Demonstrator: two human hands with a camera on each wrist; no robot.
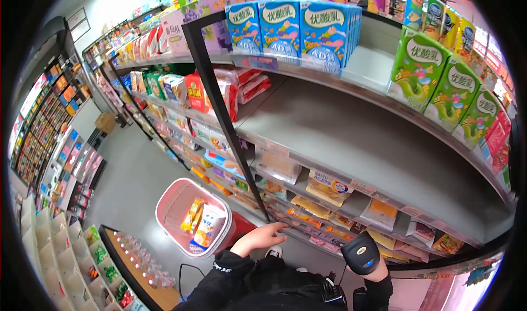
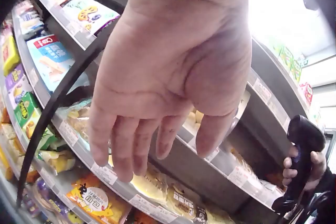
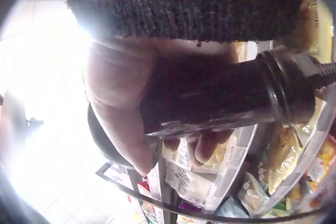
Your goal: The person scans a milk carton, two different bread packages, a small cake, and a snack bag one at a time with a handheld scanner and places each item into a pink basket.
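In the head view my left hand [image 1: 260, 239] is held out over the floor beside the lower shelves, holding nothing. Its palm faces the left wrist camera [image 2: 163, 77], with the fingers straight and slightly spread in front of shelved snack packets. My right hand [image 3: 123, 92] grips a black handheld barcode scanner [image 3: 210, 98] round its handle. From above, the scanner's rounded head [image 1: 360, 253] hides most of that hand. A coiled cable [image 3: 321, 71] leaves the handle's end. Packaged bread and snacks [image 1: 328, 188] lie on the shelf just beyond both hands.
A pink and white basket [image 1: 164, 201] with a few snack packets stands on the floor to the left. Blue milk cartons [image 1: 324, 33] and green cartons [image 1: 418, 69] line the top shelf. A black shelf post [image 1: 219, 102] rises between shelf sections. Bins [image 1: 44, 228] stand at lower left.
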